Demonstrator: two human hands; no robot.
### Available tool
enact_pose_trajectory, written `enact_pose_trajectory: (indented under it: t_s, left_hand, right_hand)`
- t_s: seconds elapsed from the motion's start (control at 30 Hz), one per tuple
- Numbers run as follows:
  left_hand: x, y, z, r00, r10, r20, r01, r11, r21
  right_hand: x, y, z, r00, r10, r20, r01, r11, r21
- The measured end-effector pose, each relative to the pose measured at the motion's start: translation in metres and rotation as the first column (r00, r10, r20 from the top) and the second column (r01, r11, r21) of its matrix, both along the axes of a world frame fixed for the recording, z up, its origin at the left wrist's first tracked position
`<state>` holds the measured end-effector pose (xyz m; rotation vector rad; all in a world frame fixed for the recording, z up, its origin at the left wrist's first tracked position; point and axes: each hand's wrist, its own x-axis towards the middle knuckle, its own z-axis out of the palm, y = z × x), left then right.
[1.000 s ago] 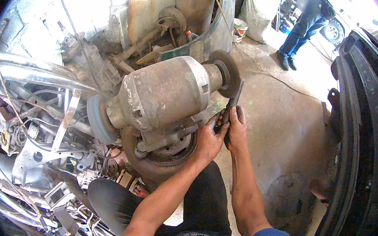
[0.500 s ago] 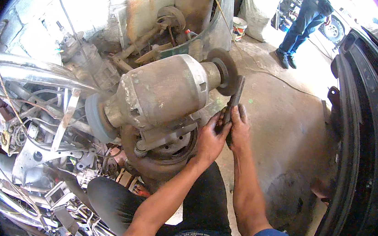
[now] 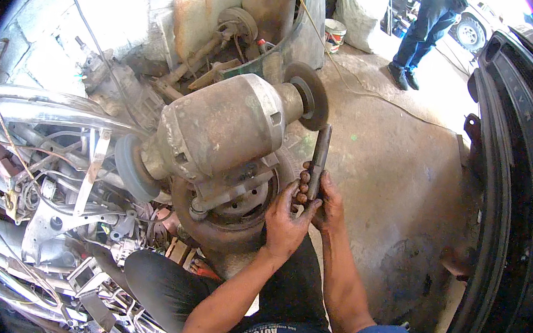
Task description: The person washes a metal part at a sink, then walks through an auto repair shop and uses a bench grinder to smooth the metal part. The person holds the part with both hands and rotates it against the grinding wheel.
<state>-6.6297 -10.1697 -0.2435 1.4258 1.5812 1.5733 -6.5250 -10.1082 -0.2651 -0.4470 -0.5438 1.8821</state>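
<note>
One metal rod (image 3: 322,151): we had it pointing away from us, its far end just beside the dark wheel (image 3: 320,102); contact we could not tell.
Right hand (image 3: 331,207): we had its fingers curled around the rod.
Left hand (image 3: 285,226): we had it by the rod's near end; its grip we could not make out.
Grinder (image 3: 222,126): it sat before us above a tyre (image 3: 220,238), a grey wheel (image 3: 134,169) at its left end.

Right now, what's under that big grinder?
Under the grinder is a metal mount, and below that a wheel with a tyre. The mount and grinder cover part of the wheel, so what's directly beneath it can't be seen.
</note>
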Motion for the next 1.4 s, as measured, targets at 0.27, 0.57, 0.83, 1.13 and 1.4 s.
enact_pose_trajectory:
  t_s: [0.27, 0.57, 0.83, 1.13, 1.4]
  left_hand:
    - [-0.002, 0.021, -0.004, 1.0, -0.029, 0.011, 0.029, 0.999, -0.019]
    - [-0.01, -0.016, -0.023, 0.995, -0.072, 0.075, 0.08, 0.991, -0.11]
    - [-0.015, 0.012, -0.027, 0.991, -0.107, 0.081, 0.115, 0.989, -0.097]
    - [-0.012, 0.048, -0.017, 0.981, -0.142, 0.13, 0.159, 0.979, -0.13]
    - [-0.013, 0.015, -0.019, 0.981, -0.139, 0.134, 0.155, 0.98, -0.121]
  right_hand:
    - [0.004, 0.019, 0.0, 0.997, -0.009, 0.073, 0.007, 1.0, 0.026]
    - [-0.007, -0.018, -0.006, 0.918, -0.144, 0.368, 0.144, 0.989, 0.029]
    - [-0.026, 0.004, -0.002, 0.762, -0.32, 0.563, 0.332, 0.94, 0.084]
    - [-0.026, 0.042, 0.004, 0.687, -0.384, 0.616, 0.344, 0.92, 0.189]
    - [-0.025, 0.007, -0.009, 0.623, -0.419, 0.661, 0.38, 0.9, 0.212]
